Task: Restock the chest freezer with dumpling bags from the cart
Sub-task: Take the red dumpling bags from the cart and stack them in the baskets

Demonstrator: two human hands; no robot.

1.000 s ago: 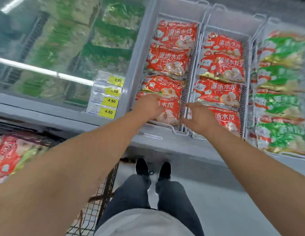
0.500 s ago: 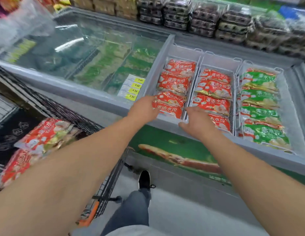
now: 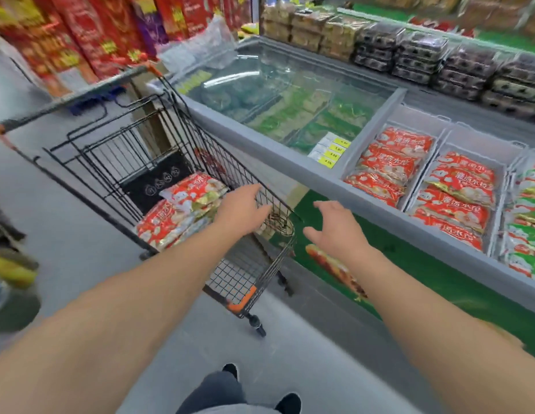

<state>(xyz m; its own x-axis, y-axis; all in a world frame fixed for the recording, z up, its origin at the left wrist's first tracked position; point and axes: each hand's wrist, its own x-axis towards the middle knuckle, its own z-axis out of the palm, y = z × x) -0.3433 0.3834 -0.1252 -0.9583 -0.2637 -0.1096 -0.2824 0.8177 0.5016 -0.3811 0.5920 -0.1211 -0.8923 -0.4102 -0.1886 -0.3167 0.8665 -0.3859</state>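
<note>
Red dumpling bags [image 3: 182, 210] lie piled in a black wire cart [image 3: 135, 156] at centre left. My left hand [image 3: 242, 212] hovers over the cart's near right corner, fingers spread, holding nothing. My right hand [image 3: 335, 228] hangs empty and relaxed between the cart and the grey chest freezer [image 3: 275, 150]. In the freezer's open right section, red dumpling bags [image 3: 388, 165] fill two white baskets, and green bags [image 3: 529, 222] fill a third at the far right.
The freezer's left part sits under a glass lid [image 3: 275, 94] with yellow price tags [image 3: 332, 150]. Dark egg cartons [image 3: 439, 55] line the shelf behind. Red boxes [image 3: 81, 34] stack at the back left. Grey floor lies below me, my shoes [image 3: 260, 386] on it.
Both hands have pulled back from the red bags in the freezer baskets and swung left toward the cart. My view has turned left, bringing the whole cart into sight.
</note>
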